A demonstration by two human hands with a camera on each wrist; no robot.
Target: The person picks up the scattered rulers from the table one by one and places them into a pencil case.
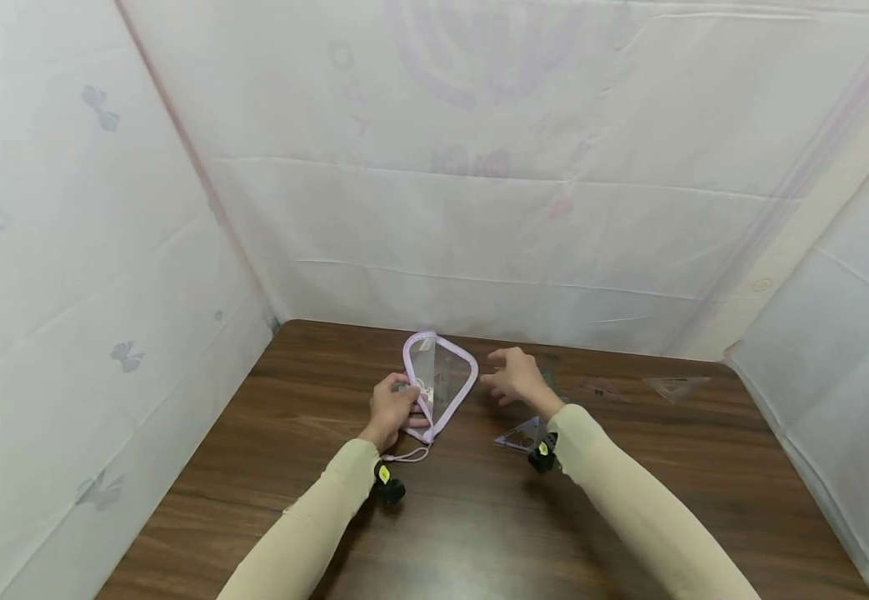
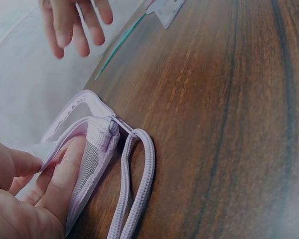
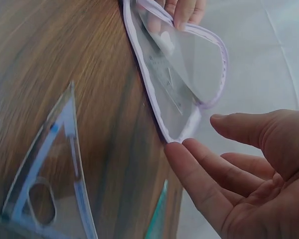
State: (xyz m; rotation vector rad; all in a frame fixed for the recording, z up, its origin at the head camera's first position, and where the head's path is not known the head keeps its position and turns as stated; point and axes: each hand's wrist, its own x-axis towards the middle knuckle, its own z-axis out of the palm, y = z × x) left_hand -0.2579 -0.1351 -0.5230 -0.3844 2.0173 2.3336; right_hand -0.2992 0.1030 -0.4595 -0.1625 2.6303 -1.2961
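A clear zip pouch with lilac trim and a wrist loop stands with its mouth spread near the table's back. My left hand grips its left edge, thumb and fingers either side of the trim, fingers partly inside. A clear ruler-like piece with markings shows within the pouch. Just right of the pouch my right hand hovers with nothing in it, fingers extended and apart. Below that hand lies a clear set square with blue-violet edging. A green piece, seen nearly edge-on, lies close by.
Farther right on the brown wooden table lie a clear piece with reddish marks and a clear triangular set square. White sheeting hangs behind the table and along both sides.
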